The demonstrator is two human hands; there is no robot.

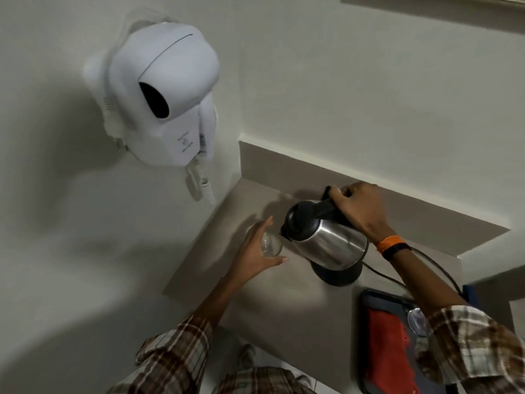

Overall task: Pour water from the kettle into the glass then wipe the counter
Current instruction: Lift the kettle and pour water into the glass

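Note:
A steel kettle (329, 243) with a black lid and handle leans to the left above its black base (338, 275) on the grey counter (284, 305). My right hand (359, 207) grips the black handle. The spout points at a clear glass (271, 244) just left of the kettle. My left hand (255, 250) wraps around that glass, thumb and fingers on its sides. Whether water is flowing is too small to tell.
A white hair dryer (167, 95) hangs on the left wall with its coiled cord. A dark tray (377, 302) at the front right holds a red cloth (386, 345) and a second glass (416, 321). The kettle's cord (437, 258) runs right behind my forearm.

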